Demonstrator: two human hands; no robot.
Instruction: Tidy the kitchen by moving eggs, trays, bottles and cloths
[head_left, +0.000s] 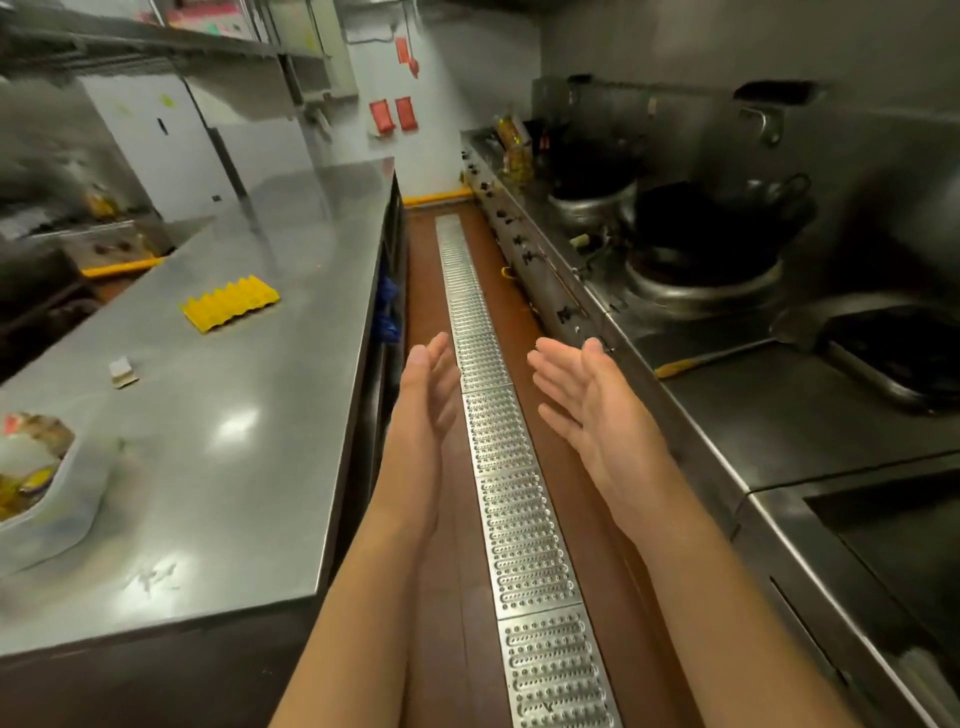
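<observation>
Head view: both hands empty, held out over the aisle between counter (270, 364) and stove line (597, 322). Left hand (434, 384) edge-on, fingers straight and together, nothing in it. Right hand (576, 389) palm up, fingers spread and relaxed, nothing in it. Yellow egg tray (231, 304) sits alone mid-counter, well ahead and left of the hands; can't tell if any eggs are on it, cups look empty from here. Small sponge-like block (123, 371) lies nearer on the same counter; white tub (52, 499) of packets at the near left edge. Bottles (514, 150) stand at the far end of the stove line, by the woks (717, 228). My read: no step started yet, tray is the likely first pickup. To do it well: step forward first rather than overreach, take the tray by two opposite edges with both hands, keep it level in case eggs are seated. Steel top looks slick, so lift, don't drag.
</observation>
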